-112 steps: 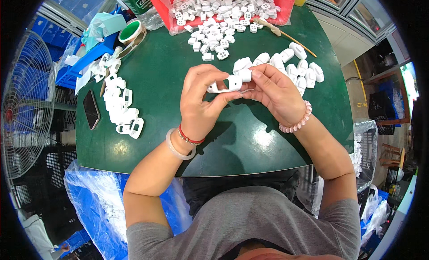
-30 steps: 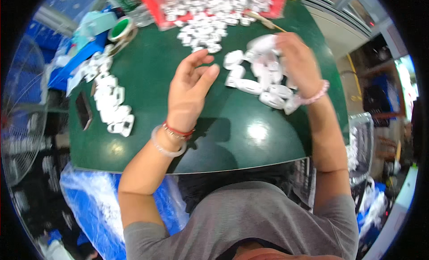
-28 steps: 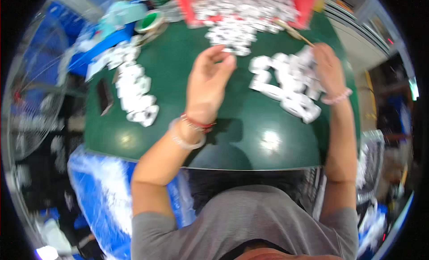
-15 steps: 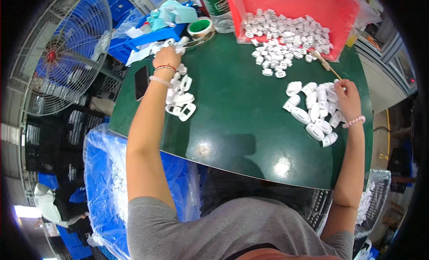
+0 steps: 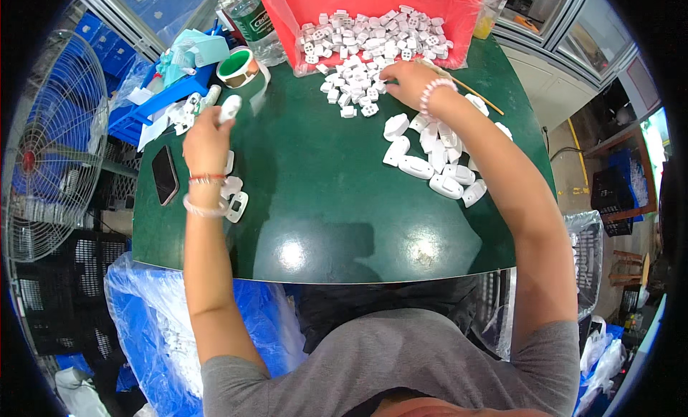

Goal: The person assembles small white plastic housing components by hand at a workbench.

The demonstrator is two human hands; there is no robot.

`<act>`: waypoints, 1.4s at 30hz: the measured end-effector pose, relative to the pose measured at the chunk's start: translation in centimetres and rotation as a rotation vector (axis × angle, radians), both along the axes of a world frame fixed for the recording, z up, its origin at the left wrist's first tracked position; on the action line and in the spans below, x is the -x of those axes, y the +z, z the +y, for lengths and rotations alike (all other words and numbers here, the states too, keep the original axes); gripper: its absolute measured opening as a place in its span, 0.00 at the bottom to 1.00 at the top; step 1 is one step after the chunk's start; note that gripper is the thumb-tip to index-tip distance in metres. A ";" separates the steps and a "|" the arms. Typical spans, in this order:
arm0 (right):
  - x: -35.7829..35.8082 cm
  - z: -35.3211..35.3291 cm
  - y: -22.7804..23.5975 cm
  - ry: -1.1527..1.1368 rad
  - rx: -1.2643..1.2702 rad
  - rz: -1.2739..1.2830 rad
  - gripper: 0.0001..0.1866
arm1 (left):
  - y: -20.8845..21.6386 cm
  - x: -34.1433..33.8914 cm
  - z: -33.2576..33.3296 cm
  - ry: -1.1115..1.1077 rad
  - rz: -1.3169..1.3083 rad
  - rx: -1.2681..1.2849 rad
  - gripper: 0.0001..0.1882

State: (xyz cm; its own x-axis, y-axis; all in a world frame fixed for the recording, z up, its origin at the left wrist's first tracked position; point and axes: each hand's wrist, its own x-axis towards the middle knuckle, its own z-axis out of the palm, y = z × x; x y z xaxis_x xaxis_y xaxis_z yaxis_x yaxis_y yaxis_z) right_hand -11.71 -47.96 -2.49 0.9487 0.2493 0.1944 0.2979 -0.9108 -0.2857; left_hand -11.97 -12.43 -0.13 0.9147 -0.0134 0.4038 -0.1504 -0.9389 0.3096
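Observation:
My left hand (image 5: 208,141) is over the left side of the green table, its fingers closed on a rounded white plastic casing (image 5: 230,109). Beneath and beside that wrist lie white plastic frames with cut-out windows (image 5: 236,207). My right hand (image 5: 414,86) reaches to the edge of a heap of small white plastic blocks (image 5: 351,87). Its fingers are curled down at the blocks, and what they pinch, if anything, is hidden. Under the right forearm sits a group of oval white casings (image 5: 416,167), partly covered by the arm.
A red bin (image 5: 283,23) spills more white blocks at the back. A wooden stick (image 5: 479,94) lies at the right. Back left are a tape roll (image 5: 238,66), a plastic bottle (image 5: 252,19) and a blue tray (image 5: 125,123). A phone (image 5: 165,175) and a fan (image 5: 54,148) stand left.
My right hand has moved from the oval casings to the heap of small blocks. The left hand has drawn back from beside the blue tray with a white casing. The whole view has shifted.

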 end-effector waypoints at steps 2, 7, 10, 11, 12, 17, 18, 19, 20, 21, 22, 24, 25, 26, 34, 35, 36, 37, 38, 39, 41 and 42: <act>-1.8 1.5 -0.4 -0.102 0.072 0.114 0.12 | 0.1 2.5 -2.4 -0.165 0.065 0.313 0.17; -2.3 3.7 -0.3 -0.245 0.233 0.220 0.13 | 1.5 6.8 -7.9 -0.576 0.402 0.913 0.16; -1.4 3.6 0.3 -0.281 0.192 0.179 0.12 | 1.3 7.4 -11.0 -0.747 0.491 1.032 0.17; -1.0 3.6 0.6 -0.292 0.125 0.165 0.12 | 1.3 7.6 -11.9 -0.799 0.528 1.087 0.17; -0.2 3.0 0.9 -0.274 0.082 0.118 0.14 | 1.1 7.7 -12.5 -0.805 0.556 1.076 0.18; 7.6 1.6 3.4 -0.016 -0.620 -0.070 0.16 | 0.1 8.8 -13.2 -0.807 0.641 1.235 0.19; 9.1 2.0 3.4 0.011 -0.724 -0.046 0.15 | -0.7 8.8 -13.1 -0.793 0.559 1.284 0.19; 10.8 2.0 3.4 0.022 -0.825 -0.028 0.14 | -1.3 8.8 -13.4 -0.791 0.487 1.330 0.18; 11.8 2.2 2.9 0.037 -0.881 -0.039 0.13 | -1.2 8.8 -13.2 -0.816 0.471 1.336 0.18; 12.7 2.4 3.0 0.012 -0.988 0.068 0.13 | -1.5 8.7 -13.0 -0.783 0.471 1.310 0.18; 13.0 2.6 3.0 0.017 -1.085 0.106 0.13 | -1.3 8.6 -12.8 -0.761 0.491 1.336 0.18; 13.2 2.6 2.5 0.014 -1.184 0.149 0.13 | -1.2 8.8 -13.1 -0.735 0.522 1.363 0.19; 13.1 2.7 2.1 0.029 -1.177 0.132 0.13 | -1.2 9.0 -13.4 -0.763 0.513 1.423 0.19; 13.0 2.7 1.7 0.045 -1.170 0.115 0.14 | -1.2 9.2 -13.5 -0.790 0.503 1.482 0.20; 13.9 3.9 1.1 0.070 -1.117 0.135 0.14 | -2.0 10.1 -13.9 -0.967 0.352 1.256 0.18; 13.9 4.0 1.0 0.091 -1.127 0.120 0.14 | -2.2 10.1 -13.8 -0.963 0.353 1.257 0.18; 14.1 3.9 1.1 0.092 -1.128 0.124 0.14 | -2.3 10.1 -13.7 -0.963 0.430 1.258 0.18; 14.2 3.7 1.4 0.077 -0.997 0.141 0.15 | -2.4 10.1 -13.7 -0.961 0.504 1.257 0.18; 14.3 3.5 1.5 0.063 -0.865 0.157 0.16 | -2.4 10.0 -13.6 -0.945 0.511 1.227 0.18; 14.2 3.5 1.3 0.068 -0.865 0.159 0.16 | -2.5 9.9 -13.5 -0.940 0.507 1.228 0.18; 14.1 3.4 0.8 0.083 -1.065 0.187 0.17 | -2.7 9.6 -13.5 -0.921 0.538 1.230 0.18; 14.1 3.3 1.0 0.084 -1.063 0.187 0.17 | -2.7 9.6 -13.5 -0.920 0.537 1.232 0.18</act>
State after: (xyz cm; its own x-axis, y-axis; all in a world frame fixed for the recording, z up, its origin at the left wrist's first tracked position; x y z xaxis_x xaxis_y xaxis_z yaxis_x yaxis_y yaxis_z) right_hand -25.78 -44.65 -1.46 0.9736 0.1044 0.2032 0.2172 -0.1484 -0.9648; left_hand -21.61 -25.90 -2.82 0.8124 -0.5323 0.2380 -0.1224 0.2434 0.9622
